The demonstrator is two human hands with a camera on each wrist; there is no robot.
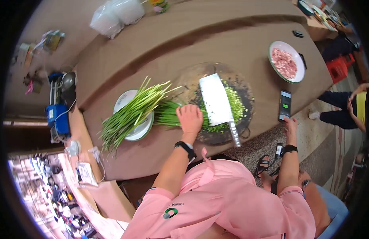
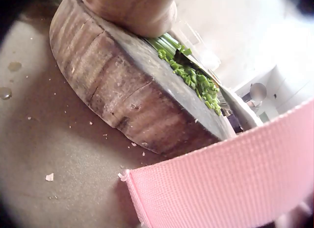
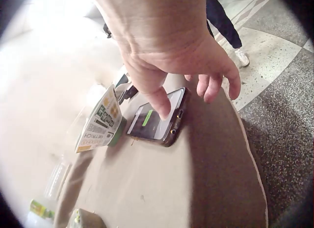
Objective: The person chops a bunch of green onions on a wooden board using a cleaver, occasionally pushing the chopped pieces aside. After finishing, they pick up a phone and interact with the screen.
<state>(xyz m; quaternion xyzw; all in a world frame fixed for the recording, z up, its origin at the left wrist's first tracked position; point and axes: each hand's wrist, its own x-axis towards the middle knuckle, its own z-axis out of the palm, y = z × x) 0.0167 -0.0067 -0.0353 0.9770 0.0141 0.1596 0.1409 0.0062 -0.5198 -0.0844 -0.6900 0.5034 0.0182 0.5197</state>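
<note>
My left hand (image 1: 190, 120) grips a bunch of green chives (image 1: 168, 114) on the round wooden chopping block (image 2: 117, 86), fingers bent over the stalks. Beside it a cleaver (image 1: 215, 99) lies flat across chopped chives (image 1: 235, 101), its metal handle (image 1: 234, 134) jutting past the block's near edge with no hand on it. At the table's right edge lies a phone (image 3: 159, 115) with a lit screen. My right hand (image 3: 171, 51) hangs over it, thumb on the screen and the other fingers loosely bent, holding nothing.
Long uncut chives (image 1: 132, 113) lie across a white plate (image 1: 143, 129) at the left. A white bowl (image 1: 274, 75) of minced meat stands at the right, behind the phone. Plastic-wrapped packs (image 1: 116, 16) sit at the back. Another person (image 1: 340, 111) is beyond the table.
</note>
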